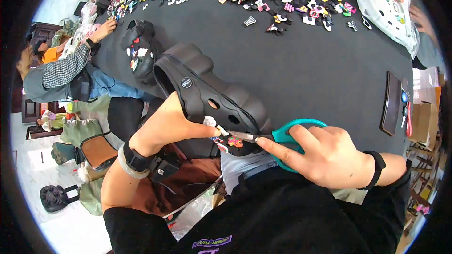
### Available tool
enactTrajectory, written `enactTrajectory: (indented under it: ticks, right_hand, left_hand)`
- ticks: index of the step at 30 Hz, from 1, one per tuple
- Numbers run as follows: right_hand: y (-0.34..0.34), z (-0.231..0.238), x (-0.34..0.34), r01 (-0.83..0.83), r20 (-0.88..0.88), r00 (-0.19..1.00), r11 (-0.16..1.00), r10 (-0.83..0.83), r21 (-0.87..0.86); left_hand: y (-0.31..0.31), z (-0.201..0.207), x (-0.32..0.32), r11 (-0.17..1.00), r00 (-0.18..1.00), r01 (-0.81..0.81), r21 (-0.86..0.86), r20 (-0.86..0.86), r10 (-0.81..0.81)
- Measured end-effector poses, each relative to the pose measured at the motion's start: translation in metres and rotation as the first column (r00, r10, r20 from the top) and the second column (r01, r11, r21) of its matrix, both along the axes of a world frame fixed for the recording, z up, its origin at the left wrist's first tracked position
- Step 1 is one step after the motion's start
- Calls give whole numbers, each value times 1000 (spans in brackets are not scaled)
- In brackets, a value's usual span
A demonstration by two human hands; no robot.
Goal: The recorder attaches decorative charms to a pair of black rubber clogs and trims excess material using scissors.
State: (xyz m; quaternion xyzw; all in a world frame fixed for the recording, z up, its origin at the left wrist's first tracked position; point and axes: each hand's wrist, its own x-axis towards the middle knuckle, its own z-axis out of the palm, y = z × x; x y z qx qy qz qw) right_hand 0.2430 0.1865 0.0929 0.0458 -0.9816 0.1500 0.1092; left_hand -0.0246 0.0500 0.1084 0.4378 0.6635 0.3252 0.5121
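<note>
A black foam clog (221,95) with a thick wavy sole lies tilted at the table's near edge. My left hand (174,124) grips it, its thumb stretched along the upper beside several colourful shoe charms (235,142); the other fingers are hidden by the clog. My right hand (325,157) is closed round a pair of scissors (281,135) with teal handles, index finger laid along them. The blades point left, with their tips at a small white charm (222,130) next to my left thumb. Whether the tips press under that charm cannot be made out.
A second black clog (151,55) with charms stands behind to the left. Piles of loose charms (282,0) cover the table's far side. White clogs in clear plastic (383,11) lie far right, near a phone (391,103). A co-worker's hand (103,30) reaches in at left.
</note>
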Motion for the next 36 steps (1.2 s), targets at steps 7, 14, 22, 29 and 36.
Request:
enactTrajectory:
  ticks: [7,14,22,29,36]
  right_hand:
    - [-4,7,5,17,-80,997,981,-1,196]
    - [-5,5,4,1,-88,996,983,15,183]
    - [-14,13,-1,58,-52,998,962,-45,267]
    - [-15,23,-10,66,35,995,912,-88,404]
    - [-1,10,-18,25,77,996,949,-51,314]
  left_hand:
    - [2,-3,1,997,998,46,70,-55,-42]
    - [-1,-3,-1,998,998,31,45,-58,-28]
    - [8,-1,7,1000,1000,-3,12,3,2]
    - [21,1,15,986,908,165,27,-395,-141]
    - [36,-12,5,991,996,-48,-122,-81,38]
